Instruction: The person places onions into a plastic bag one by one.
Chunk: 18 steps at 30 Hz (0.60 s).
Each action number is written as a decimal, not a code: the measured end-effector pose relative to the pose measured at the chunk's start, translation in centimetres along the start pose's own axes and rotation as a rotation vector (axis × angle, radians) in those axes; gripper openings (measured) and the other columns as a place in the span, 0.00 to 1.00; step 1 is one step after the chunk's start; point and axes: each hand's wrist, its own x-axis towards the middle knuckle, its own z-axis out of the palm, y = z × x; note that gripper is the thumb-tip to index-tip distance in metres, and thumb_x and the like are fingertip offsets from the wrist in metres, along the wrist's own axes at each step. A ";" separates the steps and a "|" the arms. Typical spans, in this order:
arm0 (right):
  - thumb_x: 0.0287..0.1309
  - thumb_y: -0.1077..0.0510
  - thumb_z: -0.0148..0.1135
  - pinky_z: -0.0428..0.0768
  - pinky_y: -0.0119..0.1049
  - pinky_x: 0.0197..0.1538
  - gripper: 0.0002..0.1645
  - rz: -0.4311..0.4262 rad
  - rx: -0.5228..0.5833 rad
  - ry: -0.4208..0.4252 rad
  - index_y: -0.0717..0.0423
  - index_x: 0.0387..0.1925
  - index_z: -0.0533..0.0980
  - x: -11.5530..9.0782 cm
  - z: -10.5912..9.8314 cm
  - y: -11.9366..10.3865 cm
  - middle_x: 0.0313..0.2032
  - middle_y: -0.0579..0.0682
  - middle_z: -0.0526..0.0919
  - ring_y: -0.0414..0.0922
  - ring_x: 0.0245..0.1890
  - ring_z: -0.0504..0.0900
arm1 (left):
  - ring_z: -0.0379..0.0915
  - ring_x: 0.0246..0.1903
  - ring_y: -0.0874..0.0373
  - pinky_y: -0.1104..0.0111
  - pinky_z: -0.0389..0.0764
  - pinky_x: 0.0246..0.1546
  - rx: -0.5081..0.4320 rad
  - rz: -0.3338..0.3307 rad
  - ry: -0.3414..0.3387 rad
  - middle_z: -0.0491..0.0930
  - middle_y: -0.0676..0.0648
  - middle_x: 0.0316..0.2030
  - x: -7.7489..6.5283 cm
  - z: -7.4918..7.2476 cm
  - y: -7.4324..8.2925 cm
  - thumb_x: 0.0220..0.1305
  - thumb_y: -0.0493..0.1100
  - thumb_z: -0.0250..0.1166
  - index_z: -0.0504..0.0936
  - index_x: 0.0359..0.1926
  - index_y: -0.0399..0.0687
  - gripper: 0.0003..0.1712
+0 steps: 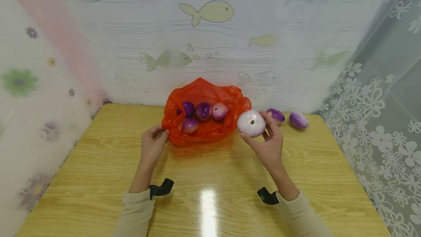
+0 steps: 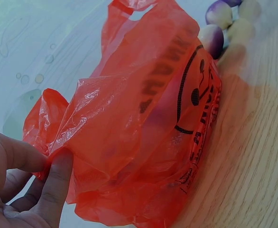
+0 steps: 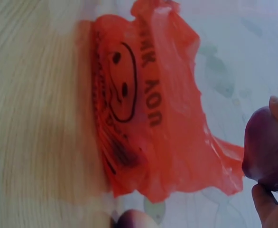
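A red plastic bag [image 1: 202, 92] sits at the back of the table with its mouth spread, and several purple turnips [image 1: 203, 111] lie inside. At its left edge, my left hand [image 1: 152, 147] pinches the plastic between thumb and fingers, as the left wrist view also shows. My right hand [image 1: 271, 149] grips a purple-and-white turnip [image 1: 251, 123] beside the bag's right rim, its pale, spotted end facing the head camera. In the right wrist view that turnip [image 3: 268, 149] shows a dark purple side. Black print and a smiling face [image 2: 193, 90] mark the bag.
Two more turnips, one darker [image 1: 275, 115] and one paler [image 1: 298, 120], lie on the table right of the bag. The wooden table [image 1: 210, 178] ends at a fish-print curtain [image 1: 210, 39] behind; flowered sheets hang at both sides.
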 end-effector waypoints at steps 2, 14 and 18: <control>0.40 0.78 0.78 0.81 0.27 0.57 0.47 -0.003 0.018 -0.027 0.64 0.65 0.72 -0.3 0.6 0.1 0.62 0.58 0.75 0.47 0.58 0.77 | 0.81 0.38 0.69 0.77 0.84 0.42 -0.001 -0.001 -0.001 0.76 0.33 0.53 0.0 0.0 0.0 0.74 0.33 0.57 0.77 0.59 0.28 0.17; 0.44 0.74 0.78 0.81 0.31 0.59 0.48 0.023 0.067 -0.133 0.62 0.68 0.69 -0.4 3.9 0.8 0.63 0.56 0.74 0.49 0.60 0.76 | 0.81 0.38 0.70 0.77 0.84 0.42 0.012 0.003 0.003 0.77 0.33 0.53 0.0 0.0 0.0 0.75 0.33 0.57 0.77 0.59 0.28 0.17; 0.47 0.70 0.79 0.80 0.30 0.59 0.47 0.083 0.041 -0.152 0.58 0.69 0.68 0.1 4.8 1.3 0.64 0.54 0.73 0.48 0.61 0.75 | 0.81 0.38 0.69 0.76 0.84 0.43 0.021 0.005 0.007 0.77 0.33 0.53 0.0 0.1 0.0 0.75 0.33 0.57 0.77 0.59 0.28 0.16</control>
